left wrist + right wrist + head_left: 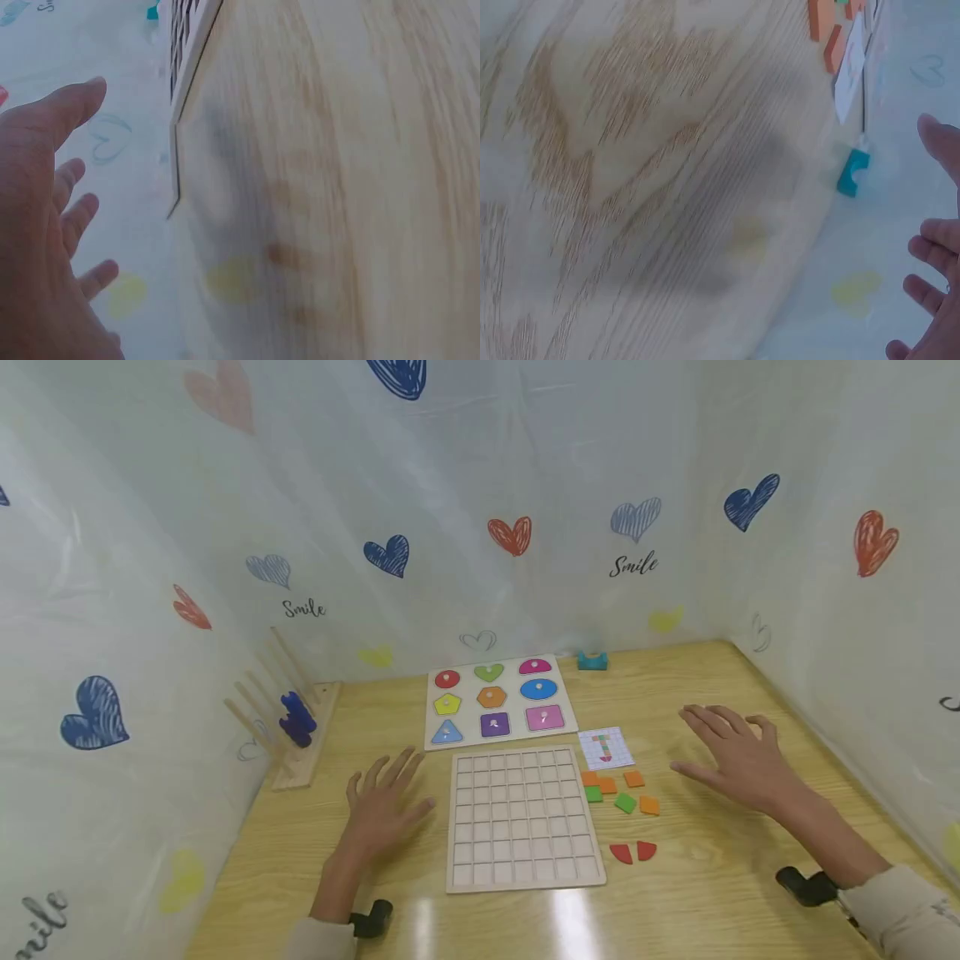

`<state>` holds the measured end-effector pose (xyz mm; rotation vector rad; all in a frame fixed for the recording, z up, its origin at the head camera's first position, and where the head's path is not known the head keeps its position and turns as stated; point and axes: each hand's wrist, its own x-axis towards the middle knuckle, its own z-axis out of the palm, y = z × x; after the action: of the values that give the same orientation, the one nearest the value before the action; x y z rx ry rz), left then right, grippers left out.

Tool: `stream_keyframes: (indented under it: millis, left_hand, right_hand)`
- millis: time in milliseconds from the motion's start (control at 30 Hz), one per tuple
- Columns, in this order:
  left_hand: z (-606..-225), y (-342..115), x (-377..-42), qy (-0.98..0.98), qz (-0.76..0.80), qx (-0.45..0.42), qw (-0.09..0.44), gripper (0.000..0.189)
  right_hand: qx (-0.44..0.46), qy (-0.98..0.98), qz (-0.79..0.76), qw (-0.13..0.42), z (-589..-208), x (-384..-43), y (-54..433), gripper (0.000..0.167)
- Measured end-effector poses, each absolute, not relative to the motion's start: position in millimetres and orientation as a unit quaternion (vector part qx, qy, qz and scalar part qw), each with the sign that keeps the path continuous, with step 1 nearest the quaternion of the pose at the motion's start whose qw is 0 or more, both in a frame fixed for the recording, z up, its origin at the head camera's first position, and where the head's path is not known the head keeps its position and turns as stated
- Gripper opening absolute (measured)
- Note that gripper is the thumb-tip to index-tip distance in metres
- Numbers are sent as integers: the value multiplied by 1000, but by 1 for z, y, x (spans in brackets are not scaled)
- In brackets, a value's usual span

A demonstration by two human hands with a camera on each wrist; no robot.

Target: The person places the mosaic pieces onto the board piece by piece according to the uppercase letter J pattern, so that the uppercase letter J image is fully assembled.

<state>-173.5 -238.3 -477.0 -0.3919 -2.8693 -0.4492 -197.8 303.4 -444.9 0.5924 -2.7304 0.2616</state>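
My left hand hovers with spread fingers just left of a wooden grid board, holding nothing. To the right, my right hand is also spread and holds nothing, over the table beside a printed card showing a J of coloured pieces. Between the board and that hand lie several orange square tiles, green square tiles and two red quarter-round pieces. The grid's compartments hold no pieces. In the left wrist view, the left thumb and fingers stand apart.
Behind the grid lies a knobbed shape puzzle with coloured shapes. A teal block with a notch sits near the back edge. At left stands a wooden peg rack with dark blue pieces. A heart-printed curtain surrounds the wooden table.
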Motion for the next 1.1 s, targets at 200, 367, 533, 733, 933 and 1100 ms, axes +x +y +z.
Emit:
stream_keyframes:
  millis: [200, 367, 533, 733, 933, 1100]
  left_hand:
    - [-483, -222, -181, -958, -229, -156, 76, 65]
    - [-492, -214, -180, -950, -268, -152, 46, 61]
    - [-502, -212, -180, -939, -302, -152, 59, 60]
    - [-512, -213, -182, -931, -331, -146, 49, 59]
    - [-517, -217, -184, -928, -317, -186, 58, 57]
    - [-519, -220, -184, -933, -293, -204, 49, 53]
  right_hand:
    - [238, -949, 123, 166, -444, -194, 276, 67]
    - [258, -947, 140, 132, -447, -195, 257, 59]
    - [273, -942, 159, 113, -451, -199, 244, 55]
    - [287, -937, 174, 96, -455, -205, 228, 48]
    - [301, -934, 172, 90, -459, -212, 215, 42]
    - [317, -929, 166, 95, -463, -217, 210, 37]
